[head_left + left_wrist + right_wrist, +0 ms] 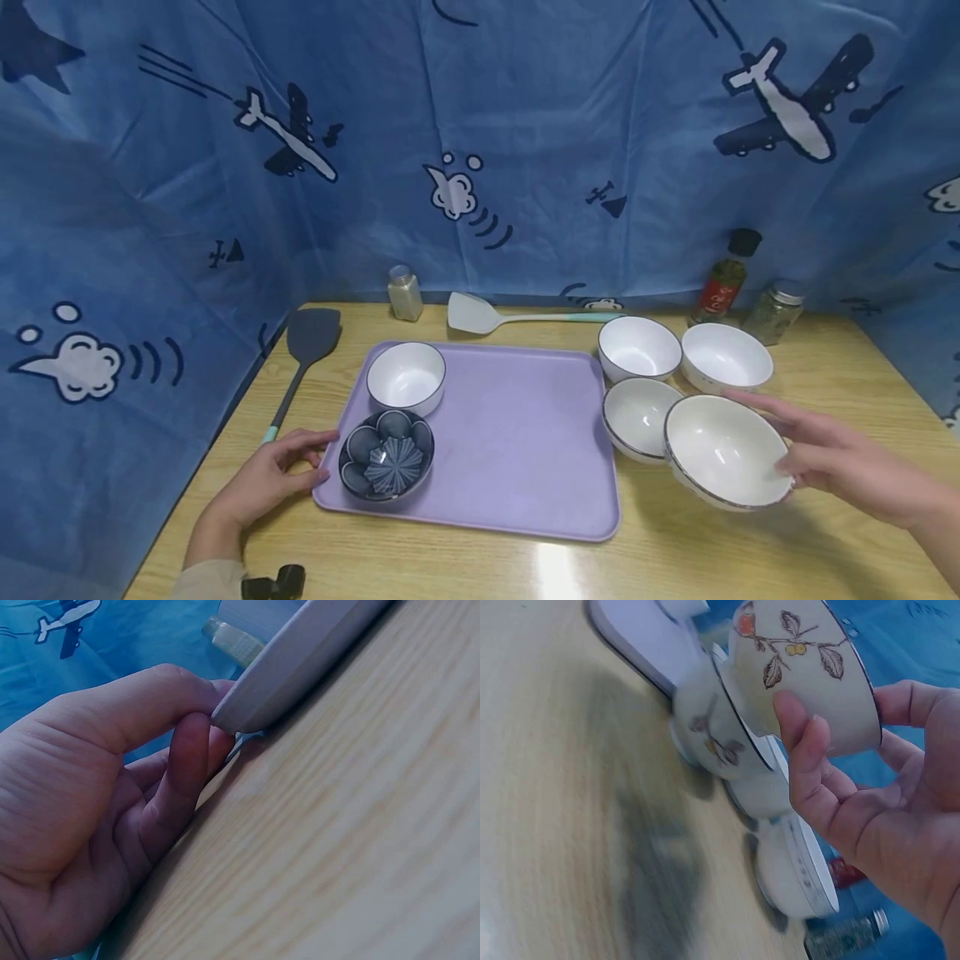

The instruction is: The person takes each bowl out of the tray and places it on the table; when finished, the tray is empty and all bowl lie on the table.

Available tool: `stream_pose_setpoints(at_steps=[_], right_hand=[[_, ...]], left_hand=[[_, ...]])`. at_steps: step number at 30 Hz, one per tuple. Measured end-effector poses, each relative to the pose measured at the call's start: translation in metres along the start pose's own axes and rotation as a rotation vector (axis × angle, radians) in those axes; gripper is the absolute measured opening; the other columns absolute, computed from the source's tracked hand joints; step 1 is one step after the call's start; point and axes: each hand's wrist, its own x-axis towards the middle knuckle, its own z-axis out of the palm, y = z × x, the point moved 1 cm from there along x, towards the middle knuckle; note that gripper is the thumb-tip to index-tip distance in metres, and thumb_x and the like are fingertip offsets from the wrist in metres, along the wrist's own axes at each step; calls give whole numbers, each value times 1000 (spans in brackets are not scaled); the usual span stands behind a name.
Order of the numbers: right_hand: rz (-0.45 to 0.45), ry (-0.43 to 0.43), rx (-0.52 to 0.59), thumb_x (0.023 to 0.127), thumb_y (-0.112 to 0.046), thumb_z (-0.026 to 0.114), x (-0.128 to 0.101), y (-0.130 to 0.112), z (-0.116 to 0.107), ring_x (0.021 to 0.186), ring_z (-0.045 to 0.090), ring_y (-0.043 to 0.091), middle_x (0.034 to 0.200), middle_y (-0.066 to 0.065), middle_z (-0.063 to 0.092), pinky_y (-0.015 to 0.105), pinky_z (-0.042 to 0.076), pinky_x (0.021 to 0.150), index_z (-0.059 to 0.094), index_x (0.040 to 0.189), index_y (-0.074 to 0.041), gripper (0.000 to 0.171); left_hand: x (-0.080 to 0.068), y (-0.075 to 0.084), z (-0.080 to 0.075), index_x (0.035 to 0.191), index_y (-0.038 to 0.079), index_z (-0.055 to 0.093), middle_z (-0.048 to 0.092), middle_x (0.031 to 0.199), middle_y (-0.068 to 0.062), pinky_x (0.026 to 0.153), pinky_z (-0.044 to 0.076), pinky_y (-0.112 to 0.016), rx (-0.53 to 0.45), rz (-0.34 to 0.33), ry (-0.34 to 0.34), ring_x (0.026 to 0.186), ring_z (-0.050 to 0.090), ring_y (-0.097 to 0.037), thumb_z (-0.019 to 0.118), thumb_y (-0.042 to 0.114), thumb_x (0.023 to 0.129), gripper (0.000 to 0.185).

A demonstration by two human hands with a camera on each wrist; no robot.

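My right hand point(832, 454) grips a cream bowl point(727, 450) by its rim and side, tilted above the table at the right. Brown leaves and a small yellow fruit decorate the outside of this held bowl point(802, 656) in the right wrist view. Close beside it stands another cream bowl point(641, 417) by the tray's right edge. At the lower left, my left hand point(273, 475) pinches the rim of the lilac tray point(525, 442) between thumb and fingers. A dark blue petal-patterned bowl point(387, 458) and a white bowl point(407, 375) stand on the tray's left side.
Two white bowls point(640, 346) point(725, 354) stand behind the cream ones. Further back are a red-labelled bottle point(722, 287), a spice jar point(776, 310), a shaker point(406, 293) and a pale spatula point(480, 315). A dark spatula point(311, 337) lies left of the tray. Blue curtain point(525, 167) surrounds the table.
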Motion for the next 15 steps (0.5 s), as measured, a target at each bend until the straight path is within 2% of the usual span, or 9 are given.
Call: stream_pose_setpoints(at_steps=[5,10,15], right_hand=[[-7,82,-57,96,10,41,-9,9,-23,112,58,11,148,-18,41,36,56,76,15,161,-16,74],[-18,84,-22,97,10,37,-15,21,-42,116,58,8,151,-22,33,42,57,79,12,161,-18,74],[-2,116,-24,99,10,35,-19,29,-55,119,55,-1,150,-28,30,41,57,81,11,162,-22,74]], left_hand=[[0,-2,0,138,17,60,61,123,-3,91,41,-12,13,-2,1,102,57,-11,79,31,85,58],[0,-2,1,137,18,60,61,123,-2,92,40,-12,3,8,5,103,57,-12,79,31,85,57],[0,-1,0,137,18,60,61,122,-2,93,40,-11,9,3,4,105,56,-12,79,32,85,57]])
